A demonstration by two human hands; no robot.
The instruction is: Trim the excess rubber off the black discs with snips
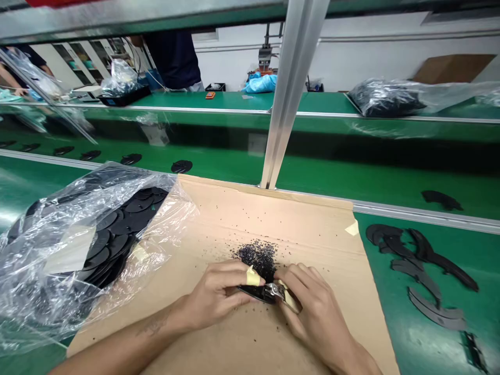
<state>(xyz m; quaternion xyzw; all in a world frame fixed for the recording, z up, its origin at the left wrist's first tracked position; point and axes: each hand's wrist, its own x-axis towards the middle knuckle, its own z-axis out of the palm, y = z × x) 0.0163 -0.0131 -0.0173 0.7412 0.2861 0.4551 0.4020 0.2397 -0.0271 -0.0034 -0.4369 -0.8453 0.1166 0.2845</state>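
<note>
1. Disc (254,292) – over the board (219,208), centre of my clock, chips (258,255) right at its 12.
2. Grip: left hand (224,286) pinches the disc's rim between thumb and fingers, closed on it. Right hand (312,299) is wrapped round the nippers (275,290), tip up against the disc; can't tell how far the nipper blades are apart.
3. Handling, my read: thin plastic, so light, fairly stiff, maybe slick; thin edges could nick. Hold flat by the rim at 9, fingers clear of the nippers at 3.
4. Count: one disc in hand, one nippers. Six belt discs (182,166), 10 to 11 o'clock. One bag (167,229) between 9 and 10; its discs overlap – uncountable. One lone arc (441,199) at 2. Several arcs (435,311) at 3, overlapping, no firm count.
</note>
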